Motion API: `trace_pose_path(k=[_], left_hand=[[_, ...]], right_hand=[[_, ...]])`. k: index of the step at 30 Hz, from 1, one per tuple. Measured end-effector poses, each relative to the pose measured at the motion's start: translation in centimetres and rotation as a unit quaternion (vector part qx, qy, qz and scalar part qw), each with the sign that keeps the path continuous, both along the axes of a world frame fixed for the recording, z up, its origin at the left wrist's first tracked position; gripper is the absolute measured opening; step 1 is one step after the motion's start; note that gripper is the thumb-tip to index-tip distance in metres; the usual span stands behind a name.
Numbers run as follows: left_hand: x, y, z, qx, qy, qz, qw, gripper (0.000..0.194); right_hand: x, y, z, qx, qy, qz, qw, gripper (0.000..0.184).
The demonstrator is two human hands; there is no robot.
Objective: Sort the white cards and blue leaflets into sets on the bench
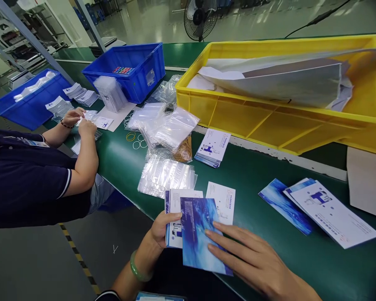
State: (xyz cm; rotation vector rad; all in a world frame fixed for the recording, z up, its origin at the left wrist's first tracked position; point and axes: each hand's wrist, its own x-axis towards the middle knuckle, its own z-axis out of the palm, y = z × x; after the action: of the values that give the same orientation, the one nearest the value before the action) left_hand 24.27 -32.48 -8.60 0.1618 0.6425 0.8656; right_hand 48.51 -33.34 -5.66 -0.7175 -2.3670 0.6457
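My left hand (161,228) grips a small bundle of white printed leaflets (176,239) near the table's front edge, its thumb at the left edge of a blue leaflet (200,238) on top. My right hand (247,255) lies over the right side of this blue leaflet, fingers stretched out and slightly apart. Its thumb is hidden. Just behind, a single white leaflet (222,200) rests on the green table. Farther right are a loose blue leaflet (285,205) and a small fanned pile of white leaflets (332,211).
Clear plastic bags (167,175) and a leaflet stack (213,146) lie ahead, beside rubber bands (184,149). A large yellow bin (269,129) stands at the back right, a blue bin (140,83) farther left. At the left, a co-worker (34,179) handles small items.
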Motion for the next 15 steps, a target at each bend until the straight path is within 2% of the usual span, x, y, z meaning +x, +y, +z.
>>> trace_pose_path(k=[2,3,5,7,9,10,13,14,15], left_hand=[[0.1,0.3,0.0,-0.001,-0.022,0.004,1.000,0.041],[0.1,0.4,-0.1,-0.004,-0.036,0.003,0.999,0.046],[0.0,0.4,-0.2,-0.010,-0.054,-0.003,0.999,0.052],[-0.3,0.2,-0.4,-0.010,-0.060,-0.009,0.998,0.049],[-0.7,0.0,-0.4,0.002,-0.043,0.006,0.999,0.040],[-0.9,0.0,-0.3,0.008,-0.027,0.019,0.999,0.037],[-1.3,-0.3,-0.1,0.024,0.024,0.047,0.998,0.030],[-1.2,-0.4,0.0,0.025,0.033,0.043,0.998,0.030],[-1.0,-0.5,0.0,0.026,0.040,0.034,0.998,0.032]], right_hand=[[1.2,-1.4,0.6,-0.100,0.046,-0.099,0.989,0.030],[1.7,-1.8,1.0,-0.158,0.063,-0.165,0.971,0.027],[2.4,-1.5,1.6,-0.276,0.104,-0.283,0.913,0.024],[2.5,0.2,1.7,-0.386,0.159,-0.336,0.845,0.030],[2.1,2.4,1.2,-0.457,0.195,-0.338,0.799,0.040],[1.8,3.4,0.7,-0.462,0.190,-0.343,0.795,0.045],[0.5,4.7,-0.9,-0.356,0.118,-0.423,0.825,0.058],[-0.1,4.5,-1.2,-0.333,0.102,-0.426,0.835,0.055],[-0.7,4.0,-1.3,-0.339,0.097,-0.401,0.846,0.050]])
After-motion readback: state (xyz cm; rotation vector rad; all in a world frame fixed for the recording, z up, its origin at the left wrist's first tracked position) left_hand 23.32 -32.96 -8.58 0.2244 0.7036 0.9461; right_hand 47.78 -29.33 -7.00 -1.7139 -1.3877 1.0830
